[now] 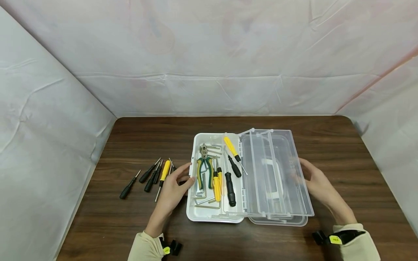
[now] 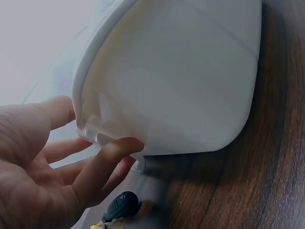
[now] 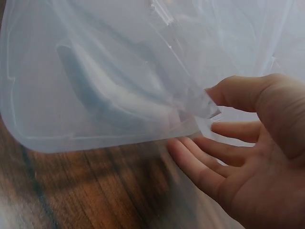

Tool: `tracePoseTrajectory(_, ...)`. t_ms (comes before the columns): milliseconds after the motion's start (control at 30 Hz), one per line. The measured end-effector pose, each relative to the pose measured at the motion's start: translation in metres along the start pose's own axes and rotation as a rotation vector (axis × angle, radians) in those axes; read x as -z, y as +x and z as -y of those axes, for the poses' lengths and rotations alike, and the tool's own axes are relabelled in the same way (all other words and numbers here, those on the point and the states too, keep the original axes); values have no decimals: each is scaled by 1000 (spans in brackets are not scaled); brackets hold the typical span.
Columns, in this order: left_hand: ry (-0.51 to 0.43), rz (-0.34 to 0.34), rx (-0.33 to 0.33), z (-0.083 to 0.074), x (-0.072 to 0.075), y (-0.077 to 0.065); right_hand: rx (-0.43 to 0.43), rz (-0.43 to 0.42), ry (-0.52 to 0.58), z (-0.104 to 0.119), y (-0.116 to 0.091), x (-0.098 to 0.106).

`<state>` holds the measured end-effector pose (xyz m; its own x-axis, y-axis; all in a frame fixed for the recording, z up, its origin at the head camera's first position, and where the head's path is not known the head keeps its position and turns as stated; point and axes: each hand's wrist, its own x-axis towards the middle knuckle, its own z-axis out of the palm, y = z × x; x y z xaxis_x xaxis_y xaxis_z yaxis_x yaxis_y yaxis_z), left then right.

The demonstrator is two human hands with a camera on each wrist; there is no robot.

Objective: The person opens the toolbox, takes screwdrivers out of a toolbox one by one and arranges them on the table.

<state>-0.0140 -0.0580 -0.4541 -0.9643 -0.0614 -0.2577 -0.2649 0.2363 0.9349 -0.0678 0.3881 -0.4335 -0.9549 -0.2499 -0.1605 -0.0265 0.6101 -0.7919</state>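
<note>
A white toolbox (image 1: pixel 209 216) stands in the middle of the table, its clear lid (image 1: pixel 295 221) folded back to the right. My left hand (image 1: pixel 173 188) grips its left side, thumb at the rim and fingers around the latch (image 2: pixel 97 135). Over the lid lies a clear divided tray (image 1: pixel 295 188). My right hand (image 1: pixel 321 185) pinches the tray's right edge, with other fingers beneath. Inside the box are green-and-yellow pliers (image 1: pixel 200 175), several hex keys (image 1: pixel 209 207), and black (image 1: pixel 230 190) and yellow screwdrivers (image 1: pixel 217 188).
Left of the box, several black screwdrivers (image 1: pixel 128 189) and a yellow-handled one (image 1: pixel 165 170) lie on the wooden table (image 1: pixel 261 243); my left hand partly hides some. A white handle (image 1: pixel 274 177) shows through the clear plastic. White sheeting (image 1: pixel 209 96) closes off the back and sides.
</note>
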Motion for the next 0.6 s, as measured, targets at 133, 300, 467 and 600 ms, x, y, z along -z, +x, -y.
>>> tracePoseTrajectory(133,45,-23,-8,0,-1,1,40,-89,34,3,1,2)
tracePoseTrajectory(300,107,-44,-38,3,-1,2,61,-169,89,14,3,5)
tracePoseTrajectory(467,146,-44,-55,4,-2,2,89,-182,197,23,6,7)
tracePoseTrajectory(600,171,-45,-53,3,-2,2,102,-190,290,25,8,6)
